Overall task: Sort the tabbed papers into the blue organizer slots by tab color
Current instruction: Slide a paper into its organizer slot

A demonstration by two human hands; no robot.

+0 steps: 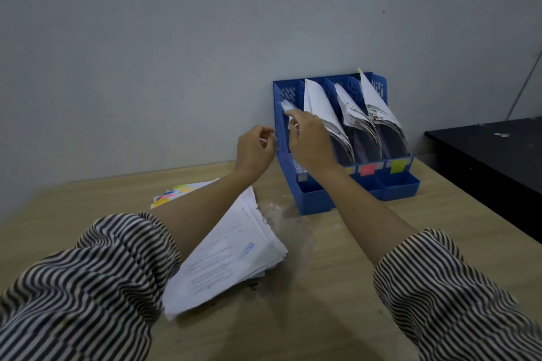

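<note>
A blue organizer (396, 187) with several slots stands against the wall; papers lean in each slot. Pink (368, 169) and yellow-green (397, 165) tabs mark the front of the right slots. My right hand (308, 141) is at the leftmost slot, fingers pinched on a white paper (286, 104) standing in it. My left hand (255, 152) hovers beside the organizer's left wall, fingers curled, with something small and white at its fingertips. A stack of white papers (228, 255) with colored tabs (170, 195) at its far edge lies on the table under my left forearm.
The wooden table (337, 316) runs to a grey wall behind the organizer. A black surface (498, 155) adjoins the table on the right. Striped sleeves cover both forearms near the camera.
</note>
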